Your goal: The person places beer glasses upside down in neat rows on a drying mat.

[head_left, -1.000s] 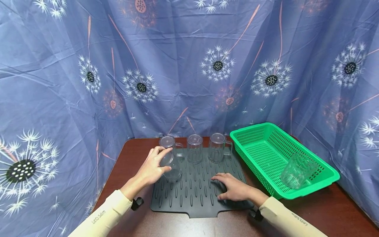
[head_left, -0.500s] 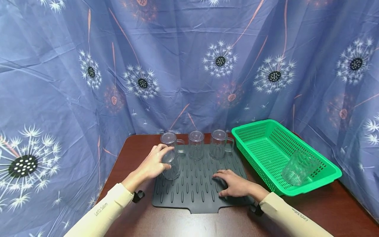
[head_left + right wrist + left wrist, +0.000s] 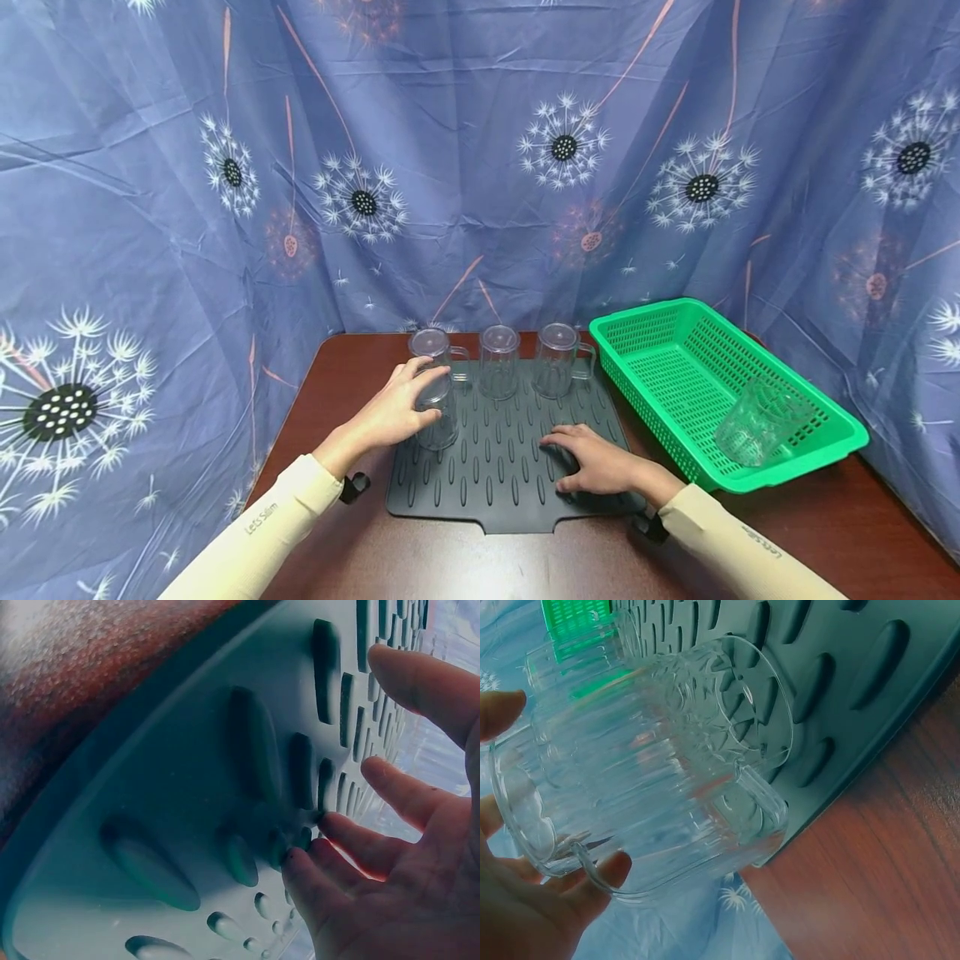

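Note:
Beside the upturned base of a clear glass mug (image 3: 438,430) is my left hand (image 3: 393,406), fingers and thumb spread apart. That mug stands mouth down on the dark ridged mat (image 3: 491,475); in the left wrist view the mug's handle (image 3: 761,799) faces the mat's edge, and the thumb (image 3: 501,714) sits off the glass. My right hand (image 3: 596,462) hovers over or rests on the mat's right half with loosely bent fingers, holding nothing. Behind stand a left mug (image 3: 430,342), partly hidden by my left hand, a middle mug (image 3: 499,362) and a right mug (image 3: 557,362), all upside down.
A green perforated basket (image 3: 652,408) stands right of the mat, with clear glassware (image 3: 757,425) lying at its near end. Brown tabletop (image 3: 420,558) surrounds the mat. A blue patterned curtain (image 3: 465,167) hangs behind the table.
My left fingers and thumb have spread wider around the front mug's base, and that mug now stands more upright on the mat. The right hand stays nearly still. The head view has tilted down slightly.

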The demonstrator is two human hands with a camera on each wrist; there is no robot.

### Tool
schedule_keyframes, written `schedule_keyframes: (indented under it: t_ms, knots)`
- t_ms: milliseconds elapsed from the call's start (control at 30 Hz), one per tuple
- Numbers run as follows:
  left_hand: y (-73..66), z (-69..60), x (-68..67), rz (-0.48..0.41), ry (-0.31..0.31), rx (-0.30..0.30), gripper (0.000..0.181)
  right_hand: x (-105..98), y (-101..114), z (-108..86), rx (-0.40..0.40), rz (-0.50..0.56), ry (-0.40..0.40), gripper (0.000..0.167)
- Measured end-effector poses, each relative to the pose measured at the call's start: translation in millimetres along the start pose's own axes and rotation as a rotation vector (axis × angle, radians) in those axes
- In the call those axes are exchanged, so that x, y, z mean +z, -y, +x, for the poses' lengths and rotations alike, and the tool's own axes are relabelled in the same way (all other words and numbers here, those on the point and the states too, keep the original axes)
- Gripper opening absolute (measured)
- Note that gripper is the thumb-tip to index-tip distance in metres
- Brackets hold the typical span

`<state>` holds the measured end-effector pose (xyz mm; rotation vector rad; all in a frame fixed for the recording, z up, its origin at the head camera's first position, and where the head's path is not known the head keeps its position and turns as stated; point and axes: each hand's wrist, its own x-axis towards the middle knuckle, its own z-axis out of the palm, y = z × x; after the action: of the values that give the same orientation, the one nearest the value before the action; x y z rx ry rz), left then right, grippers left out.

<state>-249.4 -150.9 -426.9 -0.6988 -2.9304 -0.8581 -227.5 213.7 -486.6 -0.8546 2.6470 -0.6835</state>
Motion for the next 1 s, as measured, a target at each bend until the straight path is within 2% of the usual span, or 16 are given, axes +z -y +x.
schedule_keyframes:
  t_ms: [167,300,533,633,733,833,900,1000]
  knots:
    - [-1.6,0.9,2.8,0.022,-0.052,0.001,0.067,-0.6,-1.5,1.1,-0.007,-0.01,-0.001,0.063]
    - [-2.8,-0.2,5.5,0.07,-0.11,0.035,0.065,1.0,-2.1,1.5,-0.008,-0.011,0.001,0.063]
    - [-7.7,-3.4,14.0,0.167,-0.285,0.189,0.06,3.7,-1.8,0.1,-0.002,-0.008,-0.001,0.064]
    - [-14.8,-5.0,19.6,0.191,-0.367,0.27,0.056,3.5,-1.3,-1.3,-0.004,-0.007,-0.009,0.064]
    - [-24.0,-8.7,27.0,0.21,-0.411,0.331,0.054,2.9,-0.5,-2.7,-0.013,-0.007,-0.014,0.064]
    - [-34.3,-13.1,35.5,0.206,-0.402,0.367,0.053,1.4,0.9,-3.0,-0.022,0.001,-0.019,0.063]
    - [-41.1,-15.9,41.6,0.195,-0.359,0.387,0.052,0.4,1.6,-2.6,-0.023,0.006,-0.022,0.063]
    - [-50.0,-18.6,51.3,0.179,-0.249,0.389,0.052,-1.3,1.9,-0.6,-0.018,0.014,-0.026,0.063]
